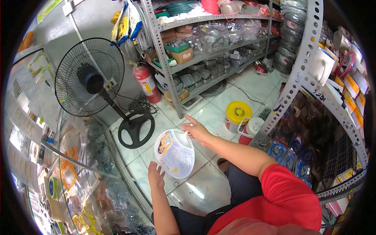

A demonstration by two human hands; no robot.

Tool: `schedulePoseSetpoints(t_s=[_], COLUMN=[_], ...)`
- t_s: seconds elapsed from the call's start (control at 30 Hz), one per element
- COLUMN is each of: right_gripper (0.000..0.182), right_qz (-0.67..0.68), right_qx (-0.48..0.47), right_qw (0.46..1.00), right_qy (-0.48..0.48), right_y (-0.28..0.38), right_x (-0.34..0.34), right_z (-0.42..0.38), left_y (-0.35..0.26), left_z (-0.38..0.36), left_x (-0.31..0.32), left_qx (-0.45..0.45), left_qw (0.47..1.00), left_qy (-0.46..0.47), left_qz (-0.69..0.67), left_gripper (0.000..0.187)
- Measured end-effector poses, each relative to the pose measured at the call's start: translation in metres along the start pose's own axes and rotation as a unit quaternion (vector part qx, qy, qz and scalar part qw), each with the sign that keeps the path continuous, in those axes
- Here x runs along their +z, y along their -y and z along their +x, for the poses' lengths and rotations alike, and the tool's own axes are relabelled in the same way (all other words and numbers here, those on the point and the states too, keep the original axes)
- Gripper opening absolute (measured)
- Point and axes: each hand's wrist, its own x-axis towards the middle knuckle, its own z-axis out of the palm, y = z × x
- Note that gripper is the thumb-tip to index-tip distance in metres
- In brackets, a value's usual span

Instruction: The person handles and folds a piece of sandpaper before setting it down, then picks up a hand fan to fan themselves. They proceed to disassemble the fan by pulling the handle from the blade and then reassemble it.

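A white oval hand fan (176, 156) with a printed picture and text is in front of me, above the tiled floor. Ribs spread across its upper right part, beside my right hand (196, 131). That hand grips the fan's narrow ribbed end, with a finger stretched out past it. My left hand (156, 177) is at the fan's lower left, fingers apart, holding nothing; a small gap separates it from the fan's edge.
A black standing fan (92, 78) and a red fire extinguisher (147, 83) stand ahead on the left. Metal shelves (219, 64) hold boxes and bagged parts. A yellow-lidded bucket (238, 113) and a red-and-white container (252, 127) stand right. Glass cases (78, 168) line the left.
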Motion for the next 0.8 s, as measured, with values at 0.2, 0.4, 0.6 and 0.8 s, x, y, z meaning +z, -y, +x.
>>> schedulePoseSetpoints(t_s=[0.2,0.4,0.6,0.8], right_gripper=[0.064,0.059,0.043,0.037], right_qz=[-0.012,-0.334,-0.542,-0.642], right_qx=[-0.013,-0.089,-0.121,-0.086], right_qw=[1.0,0.933,0.807,0.761], right_qy=[0.017,-0.103,-0.201,-0.036], right_y=[0.0,-0.017,-0.019,-0.013], right_x=[0.0,-0.029,-0.035,-0.019], right_z=[0.006,0.034,0.03,0.021], left_y=[0.007,0.001,-0.005,-0.011], left_z=[0.022,0.015,0.013,0.005], left_x=[-0.012,-0.005,-0.011,-0.014], left_qx=[-0.036,0.036,0.077,0.11], left_qw=[0.986,0.983,0.979,0.975], left_qy=[0.11,0.072,0.067,0.064], left_qz=[-0.123,-0.163,-0.174,-0.18], left_gripper=[0.043,0.029,0.029,0.027])
